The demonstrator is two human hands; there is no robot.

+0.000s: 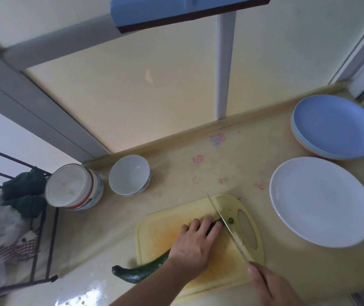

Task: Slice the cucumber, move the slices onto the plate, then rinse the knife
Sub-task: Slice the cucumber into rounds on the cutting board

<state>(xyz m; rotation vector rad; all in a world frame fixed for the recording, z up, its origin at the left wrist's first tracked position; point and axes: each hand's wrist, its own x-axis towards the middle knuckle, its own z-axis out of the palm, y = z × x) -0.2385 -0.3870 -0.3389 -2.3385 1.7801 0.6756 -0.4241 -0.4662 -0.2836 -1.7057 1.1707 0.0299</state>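
Head view, looking down on a yellow bench [231,155]. A pale yellow cutting board [154,237] lies at the bench's near edge, its handle slot toward the right. The cucumber [142,269] lies across the board, its dark stem end overhanging the board's near left corner onto the bench, its other end reaching toward the handle slot.

The left hand [195,246] rests on top of the cucumber with fingers laid forward over it, pressing it to the board; whether the thumb curls under cannot be told. The right hand [271,286], at the near right edge of the picture, grips the handle of the knife [225,226]. The blade runs diagonally across the board and stands in the cucumber just beside the left fingertips. One small cut end piece [231,221] lies on the board, just right of the blade.

A white plate [322,202] sits on the bench right of the board, apart from it. Behind it, toward the far right corner, stands a stack of coloured plates [335,127], blue on top. Left of the board, near the far edge, stand a white bowl [129,175] and a stack of tilted bowls [73,188]. A black wire rack [44,217] stands past the left edge.
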